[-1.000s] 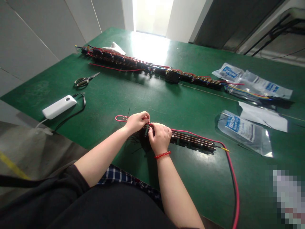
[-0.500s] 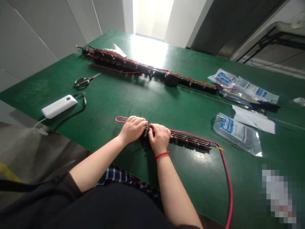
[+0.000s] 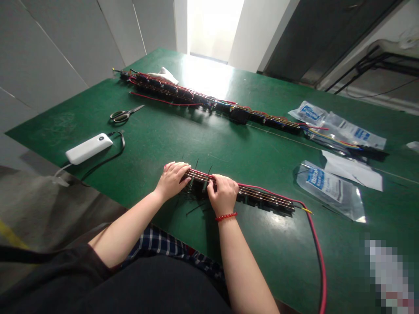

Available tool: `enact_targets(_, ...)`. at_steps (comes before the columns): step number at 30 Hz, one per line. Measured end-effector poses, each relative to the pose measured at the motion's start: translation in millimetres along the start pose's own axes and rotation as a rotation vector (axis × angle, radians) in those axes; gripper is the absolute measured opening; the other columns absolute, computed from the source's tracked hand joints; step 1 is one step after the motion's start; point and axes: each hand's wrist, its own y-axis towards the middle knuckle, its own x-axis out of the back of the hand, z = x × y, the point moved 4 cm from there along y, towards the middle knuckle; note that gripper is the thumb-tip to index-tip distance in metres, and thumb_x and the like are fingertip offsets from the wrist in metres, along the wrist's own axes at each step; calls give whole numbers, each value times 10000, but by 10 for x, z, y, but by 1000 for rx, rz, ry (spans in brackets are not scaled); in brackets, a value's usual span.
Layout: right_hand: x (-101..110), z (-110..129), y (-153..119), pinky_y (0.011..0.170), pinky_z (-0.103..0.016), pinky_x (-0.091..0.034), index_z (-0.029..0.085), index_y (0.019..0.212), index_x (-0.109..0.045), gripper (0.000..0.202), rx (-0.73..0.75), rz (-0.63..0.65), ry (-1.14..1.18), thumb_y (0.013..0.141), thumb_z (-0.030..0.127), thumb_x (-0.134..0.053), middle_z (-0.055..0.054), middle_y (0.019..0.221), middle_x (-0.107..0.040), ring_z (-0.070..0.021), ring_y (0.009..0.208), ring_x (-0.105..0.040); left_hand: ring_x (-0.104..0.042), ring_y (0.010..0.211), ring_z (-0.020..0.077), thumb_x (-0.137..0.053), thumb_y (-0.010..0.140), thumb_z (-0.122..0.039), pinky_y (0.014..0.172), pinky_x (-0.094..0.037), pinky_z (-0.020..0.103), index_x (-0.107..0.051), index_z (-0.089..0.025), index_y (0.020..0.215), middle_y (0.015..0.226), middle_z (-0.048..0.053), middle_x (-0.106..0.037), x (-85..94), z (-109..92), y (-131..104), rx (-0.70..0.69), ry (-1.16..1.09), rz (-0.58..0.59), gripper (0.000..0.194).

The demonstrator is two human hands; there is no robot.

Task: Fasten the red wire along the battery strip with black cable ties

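Observation:
A long black strip assembly (image 3: pixel 265 199) with metal rods along its top lies in front of me. A red cable (image 3: pixel 258 187) runs along its far edge, then curves toward me on the right. My left hand (image 3: pixel 172 179) is wrapped over the strip's left end, covering the end of the red cable. My right hand (image 3: pixel 223 192), a red bead bracelet at its wrist, grips the strip near the middle. Thin black cable ties (image 3: pixel 209 170) stick out between the two hands. What lies beneath my palms is hidden.
Farther back lies a longer wired black assembly (image 3: pixel 196 97). On the left are scissors (image 3: pixel 122 115) and a white power bank (image 3: pixel 88 149) with a cord. Clear plastic bags (image 3: pixel 330 187) and white paper (image 3: pixel 353 170) lie to the right on the green table (image 3: pixel 157 135).
My left hand has slid left along the strip to its end, widening the gap between my hands. My right hand keeps its place on the strip. The whole view has shifted slightly.

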Motion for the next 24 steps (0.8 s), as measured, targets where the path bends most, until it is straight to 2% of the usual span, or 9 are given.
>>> enact_targets(6, 27, 13, -31, 1008, -381, -326, 184, 1114, -655, 287, 16, -13, -20, 899, 335, -538, -87, 1135, -697, -233, 1092, -576, -525, 1238, 270, -512, 910, -366, 1122, -315, 482, -553, -260, 1302, 1307, 84, -611, -55, 10, -15, -11, 17, -31, 408)
enact_targets(11, 84, 26, 14, 985, -410, -335, 193, 1201, -618, 409, 53, 137, -104, 858, 416, -619, -102, 1176, -678, -267, 1085, -568, -534, 1220, 272, -496, 918, -370, 1112, -323, 482, -555, -252, 1290, 1288, 87, -621, -46, 8, -7, -29, 10, -31, 395)
enact_targets(15, 205, -120, 61, 970, -404, -353, 205, 1166, -624, 375, 60, 210, -101, 851, 406, -650, -90, 1133, -689, -254, 1062, -583, -531, 1228, 271, -484, 923, -366, 1117, -313, 482, -554, -250, 1287, 1295, 87, -617, -44, 8, 0, -24, 3, -29, 388)
enact_targets(17, 270, -232, 69, 998, -423, -342, 200, 1136, -630, 372, 64, 198, -111, 849, 435, -653, -88, 1107, -693, -250, 1048, -590, -530, 1234, 270, -478, 925, -363, 1120, -309, 481, -552, -247, 1288, 1292, 88, -618, -40, 6, 2, -22, -1, -37, 388)
enact_targets(20, 306, -362, 47, 946, -387, -390, 171, 1129, -634, 368, 93, 192, -116, 875, 438, -624, -99, 1086, -696, -237, 1014, -600, -534, 1234, 268, -472, 929, -355, 1124, -306, 480, -553, -248, 1287, 1275, 85, -627, -35, 2, 2, -25, -4, -50, 382)
enact_targets(24, 250, -392, -12, 926, -375, -398, 165, 1144, -640, 370, 136, 142, -150, 908, 443, -583, -93, 1080, -699, -234, 994, -603, -540, 1226, 271, -471, 930, -336, 1125, -294, 494, -559, -221, 1275, 1265, 96, -632, -31, 0, -5, -22, 22, -73, 374)
